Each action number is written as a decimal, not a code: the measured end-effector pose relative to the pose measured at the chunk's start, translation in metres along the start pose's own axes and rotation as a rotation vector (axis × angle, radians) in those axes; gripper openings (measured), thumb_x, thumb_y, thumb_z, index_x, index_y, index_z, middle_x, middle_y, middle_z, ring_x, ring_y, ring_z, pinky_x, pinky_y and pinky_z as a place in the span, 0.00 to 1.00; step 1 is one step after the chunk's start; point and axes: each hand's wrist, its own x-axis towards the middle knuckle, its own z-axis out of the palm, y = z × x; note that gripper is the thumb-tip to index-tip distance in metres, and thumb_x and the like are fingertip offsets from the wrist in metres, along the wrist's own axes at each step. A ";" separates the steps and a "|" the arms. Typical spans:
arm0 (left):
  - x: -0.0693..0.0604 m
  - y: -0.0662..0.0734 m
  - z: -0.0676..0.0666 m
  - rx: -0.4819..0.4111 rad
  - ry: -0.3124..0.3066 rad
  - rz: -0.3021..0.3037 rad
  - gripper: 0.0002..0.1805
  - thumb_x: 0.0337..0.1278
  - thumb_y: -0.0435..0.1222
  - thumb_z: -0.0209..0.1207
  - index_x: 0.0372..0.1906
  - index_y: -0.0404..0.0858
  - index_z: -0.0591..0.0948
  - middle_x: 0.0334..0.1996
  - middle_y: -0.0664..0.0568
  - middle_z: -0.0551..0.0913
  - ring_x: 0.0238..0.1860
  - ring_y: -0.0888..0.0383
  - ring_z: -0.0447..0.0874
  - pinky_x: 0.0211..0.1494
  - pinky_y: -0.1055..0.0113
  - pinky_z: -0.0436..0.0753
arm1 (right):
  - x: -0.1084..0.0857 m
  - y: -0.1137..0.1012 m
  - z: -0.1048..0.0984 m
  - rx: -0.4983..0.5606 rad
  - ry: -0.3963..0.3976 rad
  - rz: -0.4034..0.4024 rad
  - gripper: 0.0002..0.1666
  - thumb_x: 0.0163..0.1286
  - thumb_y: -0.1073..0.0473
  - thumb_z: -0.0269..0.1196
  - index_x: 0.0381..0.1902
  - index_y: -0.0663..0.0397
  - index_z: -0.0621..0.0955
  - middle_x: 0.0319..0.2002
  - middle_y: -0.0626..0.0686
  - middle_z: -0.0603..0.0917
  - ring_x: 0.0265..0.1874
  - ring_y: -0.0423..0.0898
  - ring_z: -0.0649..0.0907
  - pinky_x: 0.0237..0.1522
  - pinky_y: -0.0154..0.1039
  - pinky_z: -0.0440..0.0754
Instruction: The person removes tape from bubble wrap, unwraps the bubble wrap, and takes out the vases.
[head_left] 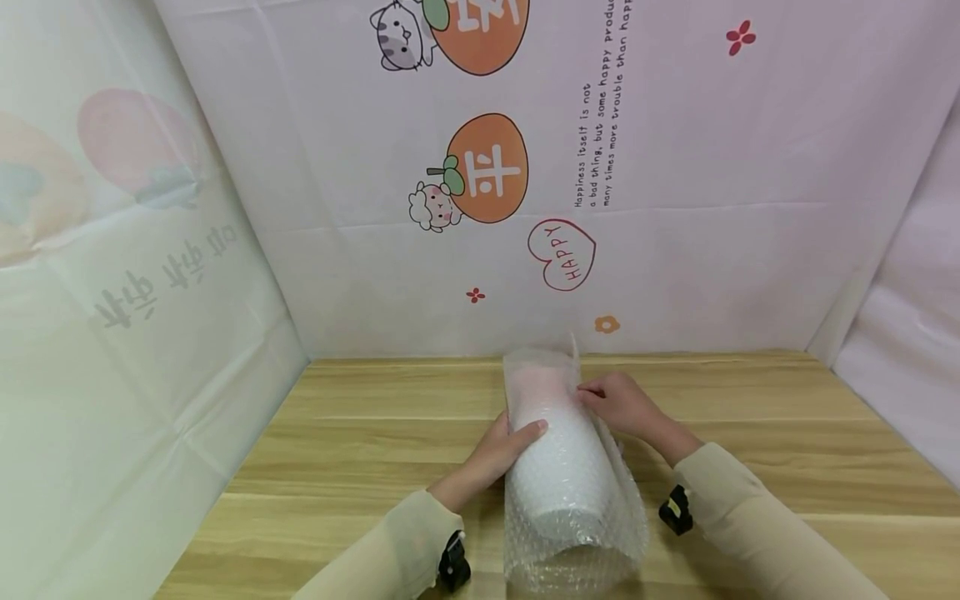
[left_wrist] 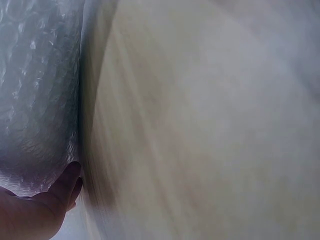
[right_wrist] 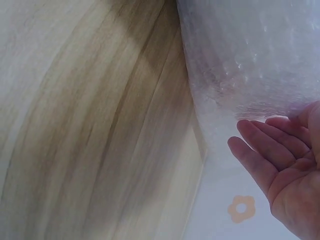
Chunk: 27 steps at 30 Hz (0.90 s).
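A white, rounded vessel-like object (head_left: 558, 467) with a pinkish far end lies on the table, wrapped in clear bubble wrap (head_left: 577, 575). Its exact kind is hidden under the wrap. My left hand (head_left: 501, 450) grips the bundle from the left, thumb across its top; in the left wrist view the fingers lie against its side. On the right, my right hand (head_left: 622, 406) pinches the wrap's edge near the far end. The right wrist view shows the other fingers of that hand (right_wrist: 290, 170) partly spread below the wrap. Loose wrap extends past the object's near end.
The wood-grain table (head_left: 375, 433) ends at a white printed cloth (head_left: 690, 208) close behind the bundle. More cloth hangs on the left and right sides. Black straps (head_left: 453, 562) sit at both wrists.
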 end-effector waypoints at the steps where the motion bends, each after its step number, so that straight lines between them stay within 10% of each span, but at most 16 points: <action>1: 0.000 0.000 0.000 -0.001 -0.002 0.002 0.36 0.63 0.49 0.58 0.70 0.38 0.63 0.54 0.45 0.76 0.51 0.51 0.76 0.56 0.53 0.75 | 0.000 0.000 0.000 0.000 0.006 -0.001 0.14 0.72 0.64 0.58 0.48 0.70 0.83 0.16 0.47 0.71 0.15 0.41 0.66 0.21 0.34 0.70; 20: 0.000 -0.001 -0.001 0.021 -0.001 0.015 0.37 0.64 0.48 0.58 0.72 0.36 0.61 0.58 0.44 0.74 0.55 0.50 0.74 0.59 0.51 0.72 | -0.006 0.002 -0.003 0.021 0.042 0.021 0.15 0.73 0.64 0.57 0.50 0.71 0.82 0.31 0.56 0.85 0.18 0.42 0.69 0.23 0.35 0.72; 27: 0.000 -0.002 0.000 0.009 -0.003 0.028 0.37 0.63 0.47 0.58 0.71 0.34 0.61 0.57 0.44 0.75 0.55 0.50 0.74 0.59 0.52 0.73 | -0.006 0.005 -0.002 0.026 0.042 0.039 0.17 0.74 0.62 0.57 0.51 0.72 0.81 0.47 0.64 0.84 0.36 0.47 0.82 0.35 0.41 0.80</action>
